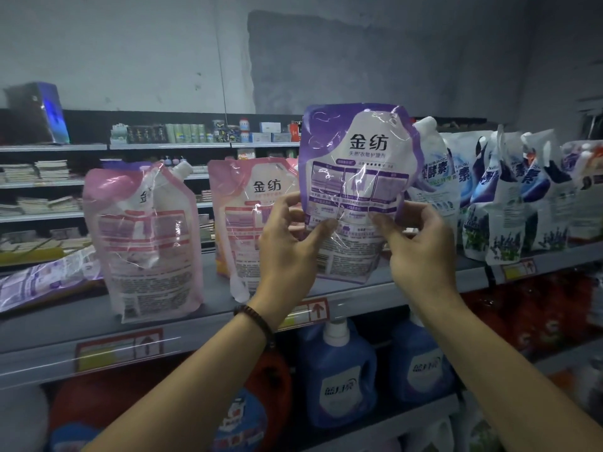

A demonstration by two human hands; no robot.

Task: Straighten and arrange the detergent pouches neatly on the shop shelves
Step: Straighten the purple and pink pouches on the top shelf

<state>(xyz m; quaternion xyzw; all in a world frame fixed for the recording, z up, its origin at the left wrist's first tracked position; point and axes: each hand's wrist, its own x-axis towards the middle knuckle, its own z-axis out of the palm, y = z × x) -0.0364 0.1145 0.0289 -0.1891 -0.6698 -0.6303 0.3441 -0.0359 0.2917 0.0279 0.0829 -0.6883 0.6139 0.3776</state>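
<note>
**A:** Hands, near end first?

**B:** Left hand (287,243), beaded bracelet (254,318) on the wrist, pinched the lower left edge of the glossy purple-and-white soft-plastic pouch (355,177), thumb in front. Right hand (414,246) pinched the lower right edge the same way. The pouch was upright over the grey metal shelf (195,331), between the middle pink pouch (248,216) and the row of white-and-blue spouted pouches (502,197). Couldn't tell if its base touched the deck.

**A:** Risks?

**B:** My read: the grip was low and the film slick, so the top could fold over or the pouch could slip. The gap was tight, so a nudge could tip the pink neighbour. The creased pink pouch at left (146,243) looked ready to topple. A purple pouch lying flat at far left (42,282) wasn't stood up yet.

**A:** Contents?

**B:** All pouches were opaque and looked sealed, so the fill wasn't visible. Same for the blue plastic jugs with white caps (336,380) one shelf down. Small boxed goods on the far shelves (182,133) were too small to read.
</note>
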